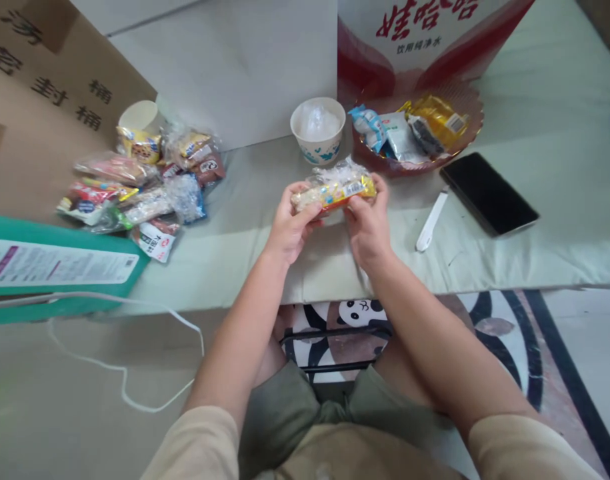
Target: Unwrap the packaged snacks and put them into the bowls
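Note:
Between my two hands is a packaged snack bar (335,192) in a clear, yellow and red wrapper, held level above the front part of the cloth-covered table (225,267). My left hand (292,223) is closed on its left end, thumb on the near side. On the right end, my right hand (369,223) grips it with the thumb near a barcode label. Just behind the bar stands a paper cup (318,143) with crumpled clear plastic in it. To its right, a reddish clear bowl (469,137) holds several wrapped snacks.
Several packaged snacks (149,193) lie heaped at left beside another paper cup (141,117). A phone (489,193) and a white-handled utility knife (432,220) lie at right. Cardboard boxes (55,133) and a green box (65,267) border the left; a white cable (135,300) hangs there.

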Action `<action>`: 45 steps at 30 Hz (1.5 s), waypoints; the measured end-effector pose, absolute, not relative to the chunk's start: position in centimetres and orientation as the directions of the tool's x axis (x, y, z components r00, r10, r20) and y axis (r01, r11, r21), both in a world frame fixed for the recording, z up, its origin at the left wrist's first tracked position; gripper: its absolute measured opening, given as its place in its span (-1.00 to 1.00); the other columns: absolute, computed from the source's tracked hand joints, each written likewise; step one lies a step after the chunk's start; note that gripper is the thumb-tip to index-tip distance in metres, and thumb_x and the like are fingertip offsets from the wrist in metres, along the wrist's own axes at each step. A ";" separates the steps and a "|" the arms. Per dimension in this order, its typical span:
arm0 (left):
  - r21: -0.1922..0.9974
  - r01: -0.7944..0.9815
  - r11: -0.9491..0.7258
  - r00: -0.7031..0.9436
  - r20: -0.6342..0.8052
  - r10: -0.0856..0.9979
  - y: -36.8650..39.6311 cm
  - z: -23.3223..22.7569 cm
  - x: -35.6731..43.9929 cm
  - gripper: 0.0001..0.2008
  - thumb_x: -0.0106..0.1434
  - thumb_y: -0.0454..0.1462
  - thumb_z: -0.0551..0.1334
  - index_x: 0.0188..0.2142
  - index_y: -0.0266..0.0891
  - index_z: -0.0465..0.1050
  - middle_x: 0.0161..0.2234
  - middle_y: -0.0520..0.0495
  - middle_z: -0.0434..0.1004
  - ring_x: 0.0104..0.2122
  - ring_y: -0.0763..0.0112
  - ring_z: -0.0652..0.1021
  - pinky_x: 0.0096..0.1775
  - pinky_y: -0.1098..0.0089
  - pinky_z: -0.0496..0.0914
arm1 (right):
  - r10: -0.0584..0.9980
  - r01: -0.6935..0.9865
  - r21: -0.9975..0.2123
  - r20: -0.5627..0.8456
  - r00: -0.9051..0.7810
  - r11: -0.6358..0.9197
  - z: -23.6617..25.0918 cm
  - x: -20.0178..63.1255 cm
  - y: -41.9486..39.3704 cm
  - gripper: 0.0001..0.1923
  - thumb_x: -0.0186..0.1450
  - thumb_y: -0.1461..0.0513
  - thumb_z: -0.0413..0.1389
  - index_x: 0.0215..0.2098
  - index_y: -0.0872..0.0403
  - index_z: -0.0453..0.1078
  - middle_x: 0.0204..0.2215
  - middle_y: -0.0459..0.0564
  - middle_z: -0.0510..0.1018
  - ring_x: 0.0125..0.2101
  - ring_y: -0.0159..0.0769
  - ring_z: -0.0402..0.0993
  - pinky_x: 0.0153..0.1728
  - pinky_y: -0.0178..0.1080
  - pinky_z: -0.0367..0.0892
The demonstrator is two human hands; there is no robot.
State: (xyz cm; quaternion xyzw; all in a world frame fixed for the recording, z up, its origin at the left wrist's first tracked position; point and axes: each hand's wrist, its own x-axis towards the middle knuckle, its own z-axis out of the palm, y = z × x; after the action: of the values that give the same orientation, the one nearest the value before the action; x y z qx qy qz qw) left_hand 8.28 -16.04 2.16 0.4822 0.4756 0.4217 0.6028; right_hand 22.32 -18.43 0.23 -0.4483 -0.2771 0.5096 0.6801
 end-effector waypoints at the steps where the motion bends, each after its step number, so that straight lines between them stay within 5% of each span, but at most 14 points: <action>1: 0.986 -0.008 0.169 0.187 -0.165 0.968 -15.9 2.1 7.8 -0.36 0.03 0.01 0.46 0.02 0.03 0.23 0.00 -0.01 0.51 -0.20 0.36 0.64 -0.25 0.37 0.53 | 0.941 -0.425 -0.902 -0.074 0.331 0.078 0.3 22.7 -18.4 -0.51 0.12 0.00 0.25 -0.01 -0.19 0.27 0.00 -0.10 0.51 0.03 -0.24 0.48 0.00 -0.17 0.42; 7: 0.999 0.041 -0.032 0.135 0.027 0.991 -15.5 -1.2 5.6 -0.26 0.09 -0.03 0.49 0.17 0.09 0.16 -0.13 0.03 0.48 -0.22 0.42 0.60 -0.14 0.36 0.53 | 0.988 -0.105 -0.990 -0.110 0.113 -0.098 0.4 23.6 -19.1 -0.77 0.11 0.07 0.24 -0.38 0.02 0.36 -0.44 -0.13 0.43 -0.42 -0.38 0.32 -0.35 -0.28 0.27; 11: 0.966 0.006 -0.258 0.209 0.251 0.945 -15.4 -3.3 5.9 -0.56 0.31 0.07 0.30 0.11 0.10 0.33 -0.02 0.00 0.47 -0.16 0.39 0.57 -0.08 0.35 0.51 | 0.994 0.092 -0.994 -0.045 0.099 -0.054 0.4 23.1 -19.8 -0.77 0.09 0.14 0.25 -0.50 0.04 0.28 -0.47 -0.16 0.34 -0.46 -0.42 0.23 -0.38 -0.29 0.20; 17: 0.860 0.156 -0.485 0.434 0.381 0.816 -15.3 -2.8 5.7 -0.31 0.16 0.18 0.39 0.22 0.10 0.37 0.21 -0.11 0.36 0.13 0.14 0.49 0.15 0.17 0.45 | 0.999 0.278 -0.960 0.025 0.025 0.017 0.3 22.5 -19.7 -0.67 0.13 0.17 0.24 -0.62 0.04 0.19 -0.55 -0.18 0.28 -0.50 -0.44 0.16 -0.39 -0.28 0.15; 21: 0.862 0.190 -0.471 0.362 0.384 0.849 -15.2 -2.2 5.3 -0.59 0.36 0.10 0.26 0.07 0.00 0.49 0.05 -0.08 0.49 0.05 0.23 0.54 0.12 0.20 0.45 | 0.995 0.304 -0.948 0.101 -0.007 0.098 0.6 22.4 -19.8 -0.71 0.25 0.09 0.15 -0.56 0.04 0.32 -0.53 -0.11 0.38 -0.46 -0.37 0.28 -0.37 -0.25 0.21; 25: 0.914 0.163 -0.370 0.175 0.343 0.923 -15.1 -2.4 4.9 -0.62 0.34 0.15 0.26 -0.08 -0.03 0.49 -0.22 0.01 0.50 -0.30 0.42 0.53 -0.22 0.39 0.47 | 0.947 0.530 -0.835 0.273 0.169 0.147 0.8 25.0 -20.5 -0.82 0.28 0.11 0.08 -0.40 0.02 0.40 -0.39 0.00 0.51 -0.31 -0.22 0.43 -0.20 -0.14 0.33; 30: 0.980 -0.016 -0.198 -0.029 0.198 0.980 -14.8 -2.7 4.2 -0.58 0.20 0.17 0.39 -0.20 -0.05 0.46 -0.39 0.08 0.40 -0.50 0.51 0.40 -0.45 0.47 0.33 | 0.829 0.816 -0.547 0.358 0.429 -0.186 -0.3 31.0 -22.2 -0.79 0.21 0.15 0.09 -0.22 0.04 0.44 -0.20 0.17 0.50 -0.08 0.04 0.43 0.05 0.16 0.29; 33: 0.977 -0.050 -0.205 -0.134 0.197 0.971 -14.5 -2.6 4.2 -0.55 0.12 0.16 0.45 -0.25 -0.09 0.51 -0.33 0.05 0.48 -0.42 0.50 0.46 -0.39 0.47 0.38 | 0.845 0.840 -0.448 0.278 0.456 -0.306 -1.2 33.2 -23.2 -0.71 0.19 0.16 0.14 -0.14 0.08 0.46 -0.12 0.25 0.42 0.01 0.14 0.38 0.09 0.24 0.27; 37: 0.974 0.007 -0.227 -0.147 0.226 0.963 -14.4 -2.6 4.4 -0.59 0.18 0.15 0.41 -0.24 -0.10 0.57 -0.28 0.00 0.54 -0.35 0.46 0.51 -0.32 0.45 0.43 | 0.898 0.830 -0.497 0.198 0.393 -0.254 -1.2 33.1 -23.8 -0.64 0.16 0.30 0.09 -0.05 0.08 0.45 -0.04 0.25 0.38 -0.01 0.04 0.42 0.07 0.18 0.34; 41: 0.947 0.157 -0.280 -0.021 0.286 0.958 -14.8 -3.0 4.6 -0.69 0.27 0.02 0.37 -0.09 -0.03 0.57 -0.08 -0.05 0.53 -0.19 0.38 0.57 -0.17 0.38 0.53 | 0.923 0.680 -0.695 0.062 0.379 -0.232 -0.2 30.5 -23.7 -0.47 0.09 0.31 0.11 0.06 0.04 0.39 -0.09 0.15 0.51 -0.24 -0.15 0.45 -0.05 0.08 0.41; 45: 0.903 0.289 -0.318 0.100 0.302 0.948 -15.5 -3.1 4.9 -0.68 0.27 -0.15 0.36 0.02 -0.03 0.53 0.08 -0.11 0.41 -0.10 0.34 0.57 -0.12 0.33 0.56 | 0.952 0.233 -0.961 -0.073 0.299 -0.147 0.0 27.0 -23.5 -0.44 0.11 0.26 0.11 0.10 -0.03 0.28 -0.13 0.06 0.59 -0.24 -0.21 0.50 -0.20 -0.10 0.44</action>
State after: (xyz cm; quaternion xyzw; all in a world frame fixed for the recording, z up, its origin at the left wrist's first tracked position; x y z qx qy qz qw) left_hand 4.95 -15.48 -3.10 0.6565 0.4712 0.4776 0.3447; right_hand 27.04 -23.50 0.02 -0.6542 -0.4528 0.3816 0.4704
